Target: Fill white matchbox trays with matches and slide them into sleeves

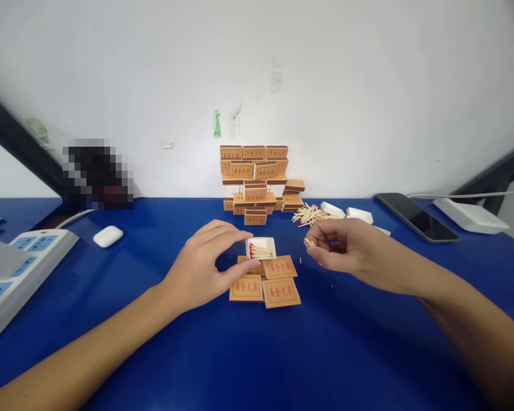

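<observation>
1. Head view: the tray [265,241] is near the middle of the table [188,354], at the far edge of the four flat boxes [281,292]; whether it touches them I cannot tell.
2. The left hand [209,255] pinches the tray between thumb and forefinger at its left end. Some matches [262,252] lie inside, red heads to the left.
3. The right hand [345,245] has thumb and forefinger pressed together on a few loose sticks [310,244].
4. The tray looks like thin card: likely light, easily crushed, best held lightly by its end walls. The sticks seem stiff but snappable; grip mid-shaft.
5. Behind stands the stack [254,171], probably easy to topple. The heap [309,214] and white trays [360,215] sit just beyond the right hand; the phone [415,217] lies farther right.
</observation>
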A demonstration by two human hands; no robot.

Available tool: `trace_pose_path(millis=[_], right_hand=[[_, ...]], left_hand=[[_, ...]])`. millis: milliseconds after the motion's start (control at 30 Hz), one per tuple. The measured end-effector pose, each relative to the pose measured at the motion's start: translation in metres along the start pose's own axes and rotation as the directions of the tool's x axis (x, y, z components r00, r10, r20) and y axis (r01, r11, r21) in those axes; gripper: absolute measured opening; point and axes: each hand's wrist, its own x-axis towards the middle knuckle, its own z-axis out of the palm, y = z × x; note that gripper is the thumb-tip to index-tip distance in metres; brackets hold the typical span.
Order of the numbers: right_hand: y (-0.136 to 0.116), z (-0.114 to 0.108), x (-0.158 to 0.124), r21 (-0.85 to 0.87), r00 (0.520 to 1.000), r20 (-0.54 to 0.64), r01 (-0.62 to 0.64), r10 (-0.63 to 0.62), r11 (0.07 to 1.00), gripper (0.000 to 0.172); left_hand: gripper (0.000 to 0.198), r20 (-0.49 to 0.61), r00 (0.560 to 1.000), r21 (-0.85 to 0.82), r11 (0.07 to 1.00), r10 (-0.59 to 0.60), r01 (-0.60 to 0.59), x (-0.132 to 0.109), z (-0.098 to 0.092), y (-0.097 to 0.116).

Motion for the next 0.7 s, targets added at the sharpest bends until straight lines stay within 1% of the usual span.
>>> trace_pose_path(millis=[167, 333, 533, 700], right_hand=[[-0.018, 0.019, 0.005, 0.178, 0.984, -0.172, 0.076, -0.045, 0.981, 0.03], [-0.034, 0.041, 0.012, 0.374, 0.965, -0.261, 0.125, -0.026, 0.919, 0.025], [-0.037, 0.058, 0.015, 0.389, 0.934, -0.356, 0.156, -0.008, 0.908, 0.022], [-0.035, 0.065, 0.014, 0.414, 0.94, -0.339, 0.169, -0.021, 0.894, 0.022]], left_hand=[[0.032, -0.012, 1.0, -0.061, 0.998, -0.027, 0.027, -0.001, 0.003, 0.007], [0.034, -0.022, 0.997, -0.116, 0.991, -0.072, 0.069, -0.001, 0.005, 0.016], [0.033, -0.04, 0.996, -0.145, 0.986, -0.085, 0.078, -0.002, 0.007, 0.019], [0.033, -0.034, 0.994, -0.163, 0.982, -0.1, 0.093, -0.003, 0.006, 0.019]])
